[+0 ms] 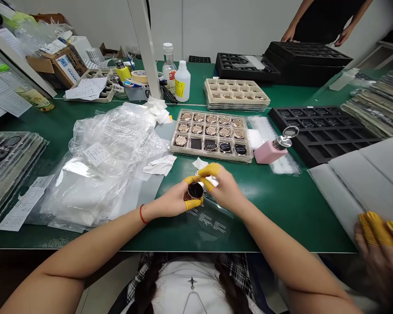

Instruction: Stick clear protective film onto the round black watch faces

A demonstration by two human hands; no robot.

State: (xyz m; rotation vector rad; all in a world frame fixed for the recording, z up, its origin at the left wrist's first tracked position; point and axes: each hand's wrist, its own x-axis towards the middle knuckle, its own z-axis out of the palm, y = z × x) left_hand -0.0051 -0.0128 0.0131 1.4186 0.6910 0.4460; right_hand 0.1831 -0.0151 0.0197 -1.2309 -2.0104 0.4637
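Observation:
My left hand (170,201), with yellow finger cots, grips a round watch head (195,190) by its edges, its black face up. Close beside it, my right hand (225,188), also in yellow finger cots, pinches a small white wipe (212,179) near the far edge of the watch head. Whether the wipe touches it, I cannot tell. Just beyond my hands lies a clear tray (180,150) with rows of rose-gold watch heads (211,130) and a few black-faced ones (225,147). A pink pump bottle (270,151) with its metal lid up stands at the tray's right.
Crumpled plastic bags (108,170) cover the left side. White wipes (160,165) lie near the tray. Behind are a stacked beige tray (236,104), a white bottle (182,83) and black trays (308,65). Another person's gloved hand (381,235) touches white sheets (373,174) at right.

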